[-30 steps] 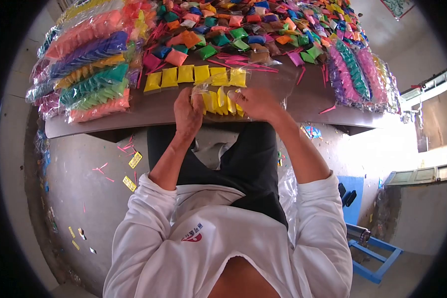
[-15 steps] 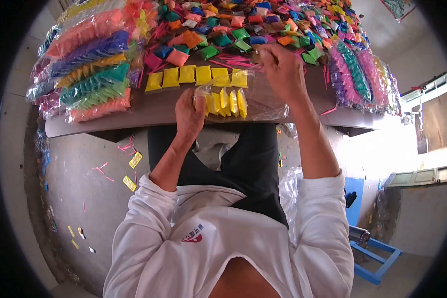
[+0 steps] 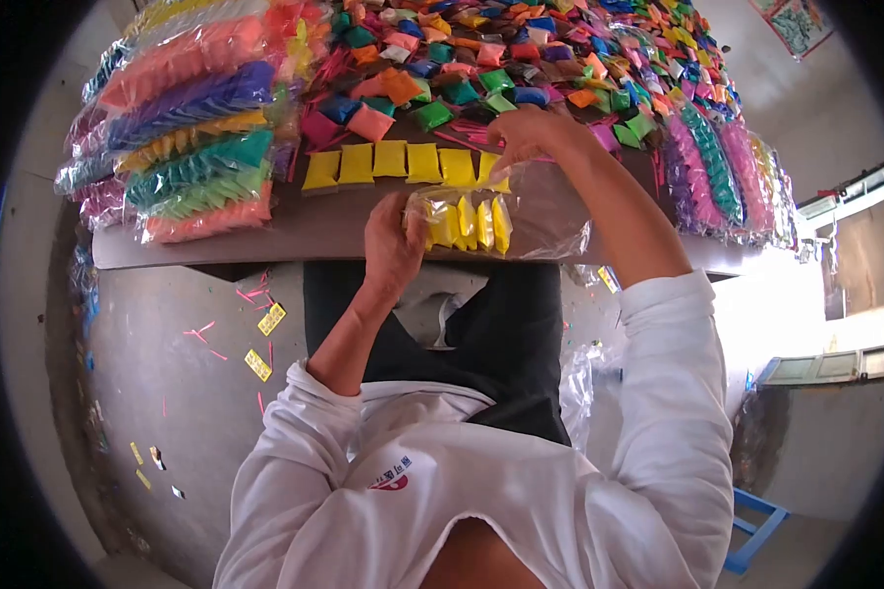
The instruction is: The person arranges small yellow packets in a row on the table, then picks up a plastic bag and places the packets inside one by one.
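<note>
My left hand [image 3: 393, 243] is closed on the edge of a clear plastic bag [image 3: 550, 221] with several yellow packets [image 3: 467, 224] standing side by side inside. The bag lies near the table's front edge, its loose end spread to the right. Behind it is a row of yellow packets [image 3: 390, 159]. My right hand [image 3: 532, 135] reaches over the row's right end. Its bent fingers are pinched at the last yellow packet [image 3: 488, 169], partly covering it.
Filled bags of coloured packets [image 3: 201, 152] are stacked at the left, and more filled bags [image 3: 707, 167] stand at the right. Loose coloured packets [image 3: 496, 80] and pink strips [image 3: 452, 133] cover the back of the table [image 3: 304, 221]. Scraps [image 3: 257, 365] lie on the floor.
My right hand has moved down and left from the pink strips to the right end of the yellow row. My left hand still holds the bag; the view has shifted slightly.
</note>
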The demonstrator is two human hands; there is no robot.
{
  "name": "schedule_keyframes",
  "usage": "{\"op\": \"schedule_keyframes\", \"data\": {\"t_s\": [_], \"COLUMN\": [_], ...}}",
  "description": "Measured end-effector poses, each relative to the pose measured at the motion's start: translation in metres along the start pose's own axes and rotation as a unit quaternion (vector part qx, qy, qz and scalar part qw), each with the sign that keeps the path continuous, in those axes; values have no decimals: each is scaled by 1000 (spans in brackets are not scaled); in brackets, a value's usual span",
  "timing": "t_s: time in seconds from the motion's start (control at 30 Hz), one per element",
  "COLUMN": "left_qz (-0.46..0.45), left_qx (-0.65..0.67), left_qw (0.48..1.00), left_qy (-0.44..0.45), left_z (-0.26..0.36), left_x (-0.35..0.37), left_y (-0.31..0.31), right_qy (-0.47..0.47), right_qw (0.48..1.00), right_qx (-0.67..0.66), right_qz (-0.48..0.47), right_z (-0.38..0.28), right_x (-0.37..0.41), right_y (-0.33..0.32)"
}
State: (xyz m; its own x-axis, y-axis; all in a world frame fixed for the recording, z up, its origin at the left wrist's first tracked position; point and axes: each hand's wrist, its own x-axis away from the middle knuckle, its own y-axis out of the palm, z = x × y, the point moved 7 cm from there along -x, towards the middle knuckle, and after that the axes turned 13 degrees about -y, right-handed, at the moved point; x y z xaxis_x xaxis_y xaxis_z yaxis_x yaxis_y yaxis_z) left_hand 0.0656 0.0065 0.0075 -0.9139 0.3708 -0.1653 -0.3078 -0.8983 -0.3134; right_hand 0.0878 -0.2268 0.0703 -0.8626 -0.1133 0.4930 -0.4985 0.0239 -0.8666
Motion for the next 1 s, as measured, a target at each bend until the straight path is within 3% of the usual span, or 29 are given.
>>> {"op": "schedule_keyframes", "data": {"t_s": [0.1,0.17,0.3,0.4,0.6,0.7,0.8,0.9,1.0], "left_qz": [-1,-9,0,-2,18,12,-4,-15,-1], "left_qx": [9,17,-47,-50,-54,-58,-65,-70,-74], "left_qw": [1000,1000,998,998,997,998,997,997,996], "left_qy": [-3,-20,32,34,51,32,32,28,48], "left_z": [-2,-7,2,-1,-7,-4,-4,-6,-2], "left_x": [-1,-2,-2,-1,2,1,-1,0,1], "left_y": [1,5,1,2,0,2,3,0,0], "right_qy": [-69,-65,-112,-94,-96,-112,-204,-216,-198], "right_qw": [996,996,986,987,982,986,970,953,962], "right_qx": [50,65,87,101,-8,-13,2,61,42], "right_qz": [-31,13,93,85,162,119,129,203,185], "right_z": [5,-22,-30,-31,-32,-51,-56,-59,-58], "right_x": [-25,-2,-2,-2,3,-1,-22,-29,-33], "right_y": [22,9,15,17,-10,-19,3,13,14]}}
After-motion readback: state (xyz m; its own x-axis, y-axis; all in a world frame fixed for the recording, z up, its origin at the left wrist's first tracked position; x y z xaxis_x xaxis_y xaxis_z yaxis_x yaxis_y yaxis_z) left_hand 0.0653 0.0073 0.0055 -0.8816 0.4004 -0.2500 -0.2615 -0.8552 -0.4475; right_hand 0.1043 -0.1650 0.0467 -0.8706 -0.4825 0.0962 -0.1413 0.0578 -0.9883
